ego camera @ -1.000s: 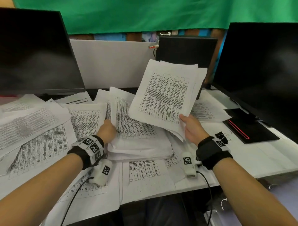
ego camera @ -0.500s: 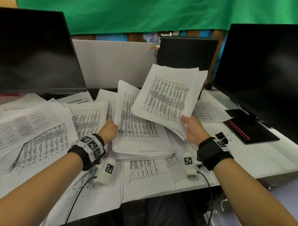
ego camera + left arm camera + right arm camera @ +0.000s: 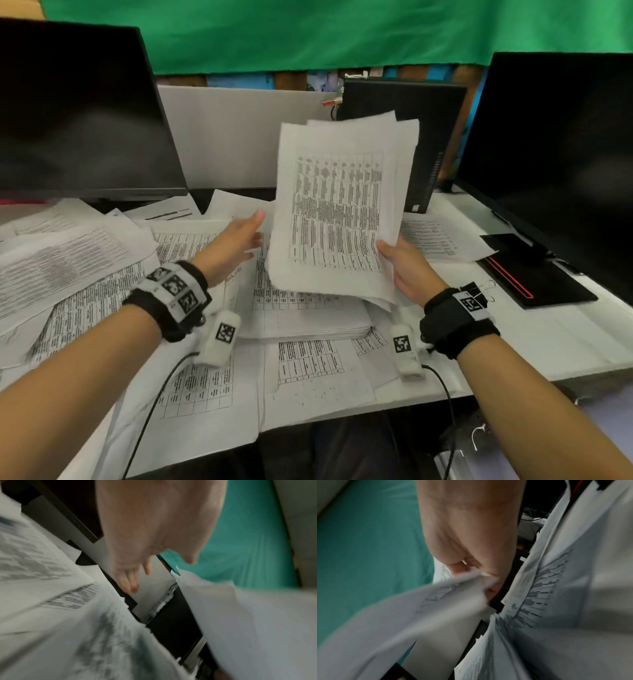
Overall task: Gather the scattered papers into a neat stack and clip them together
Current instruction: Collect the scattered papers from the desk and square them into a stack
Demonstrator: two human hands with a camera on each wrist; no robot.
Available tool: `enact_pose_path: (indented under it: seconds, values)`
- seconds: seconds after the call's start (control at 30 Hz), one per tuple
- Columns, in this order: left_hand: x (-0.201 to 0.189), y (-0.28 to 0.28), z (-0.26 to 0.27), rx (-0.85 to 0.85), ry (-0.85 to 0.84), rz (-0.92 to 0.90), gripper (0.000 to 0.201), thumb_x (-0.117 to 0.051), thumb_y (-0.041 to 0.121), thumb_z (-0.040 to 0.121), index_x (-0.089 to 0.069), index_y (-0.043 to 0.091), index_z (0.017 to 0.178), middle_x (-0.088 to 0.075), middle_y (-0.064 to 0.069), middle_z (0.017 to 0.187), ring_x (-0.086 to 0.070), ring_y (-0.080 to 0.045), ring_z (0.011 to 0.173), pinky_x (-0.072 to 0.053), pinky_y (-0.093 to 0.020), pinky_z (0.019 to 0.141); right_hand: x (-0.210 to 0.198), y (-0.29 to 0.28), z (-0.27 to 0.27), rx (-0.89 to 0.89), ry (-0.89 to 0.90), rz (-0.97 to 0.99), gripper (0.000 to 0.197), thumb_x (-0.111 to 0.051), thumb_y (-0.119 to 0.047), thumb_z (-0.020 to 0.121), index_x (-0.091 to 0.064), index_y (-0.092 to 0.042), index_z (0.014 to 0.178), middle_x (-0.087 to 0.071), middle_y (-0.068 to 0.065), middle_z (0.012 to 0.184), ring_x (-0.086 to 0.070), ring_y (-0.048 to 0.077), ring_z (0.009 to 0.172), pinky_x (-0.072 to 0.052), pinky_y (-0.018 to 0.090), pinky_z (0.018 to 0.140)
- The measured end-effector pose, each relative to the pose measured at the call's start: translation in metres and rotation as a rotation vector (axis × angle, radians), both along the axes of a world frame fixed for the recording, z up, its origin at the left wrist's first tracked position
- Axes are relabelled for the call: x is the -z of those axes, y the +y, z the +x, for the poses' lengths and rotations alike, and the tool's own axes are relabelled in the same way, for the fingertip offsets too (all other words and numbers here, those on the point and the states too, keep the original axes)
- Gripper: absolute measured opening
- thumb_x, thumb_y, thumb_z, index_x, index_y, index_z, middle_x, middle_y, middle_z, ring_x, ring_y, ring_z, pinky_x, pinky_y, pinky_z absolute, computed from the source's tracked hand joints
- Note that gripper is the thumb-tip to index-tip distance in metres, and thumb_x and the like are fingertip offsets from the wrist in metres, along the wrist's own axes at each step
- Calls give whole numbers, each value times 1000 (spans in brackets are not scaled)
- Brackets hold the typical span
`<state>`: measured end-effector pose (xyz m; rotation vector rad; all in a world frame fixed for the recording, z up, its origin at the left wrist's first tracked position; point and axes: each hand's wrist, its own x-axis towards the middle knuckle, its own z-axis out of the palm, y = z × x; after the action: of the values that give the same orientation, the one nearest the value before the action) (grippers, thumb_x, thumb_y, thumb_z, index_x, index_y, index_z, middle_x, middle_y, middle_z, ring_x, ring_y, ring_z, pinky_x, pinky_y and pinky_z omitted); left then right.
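My right hand grips the lower right corner of a bundle of printed sheets held upright above the desk; the right wrist view shows fingers curled onto that bundle's edge. My left hand hovers open just left of the bundle, fingers straight, holding nothing. A thick paper stack lies flat under the bundle. Loose printed sheets cover the left and front of the desk. A black binder clip lies behind my right wrist.
A dark monitor stands at the left and another at the right, its black base on the desk. A black computer case stands behind the bundle. A grey divider closes the back.
The left hand has let go of the sheet it was lifting from the stack and moved up, open, towards the bundle. The right hand has turned the bundle more upright.
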<state>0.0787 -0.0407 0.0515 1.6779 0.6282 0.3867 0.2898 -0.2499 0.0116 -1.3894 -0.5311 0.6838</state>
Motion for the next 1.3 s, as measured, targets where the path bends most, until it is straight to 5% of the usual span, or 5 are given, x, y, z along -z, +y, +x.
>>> enact_pose_path:
  seconds: [0.3,0.7,0.9,1.1,1.3]
  values:
    - [-71,-13,2,-233,-680,369,47,-69,24,85,-40,31,121,-56,8,124,-57,-4,114,-49,-24,94,-76,16,-43,-61,-501,74,45,-62,-24,95,-50,-19,138,-63,-5,129,-62,7,117,-54,25,93]
    - [-91,-42,-1,-246,-711,448,16,-61,14,91,-61,25,102,-67,13,99,-65,-2,97,-51,-21,87,-131,24,-81,-9,-489,353,24,-69,-15,90,-64,-33,104,-72,-9,105,-68,8,107,-55,25,93]
    - [-26,-19,-16,45,114,278,50,-66,26,87,-46,15,132,-51,9,123,-49,-12,116,-31,-26,101,-40,23,-60,-231,-320,-177,25,-68,-19,90,-62,-36,107,-69,-13,111,-64,4,104,-43,44,109]
    - [-30,-12,-2,-272,-249,339,35,-64,26,89,-52,19,120,-60,4,119,-58,-10,103,-47,-25,87,-47,42,-54,37,-248,40,26,-70,-21,90,-67,-18,115,-74,0,112,-71,15,102,-57,36,91]
    - [28,2,12,-219,354,319,51,-55,20,92,-37,5,137,-52,-14,131,-55,-29,107,-48,-30,79,2,51,-35,-138,-282,-497,42,-72,-18,86,-61,-16,127,-69,-2,117,-67,16,104,-56,25,81]
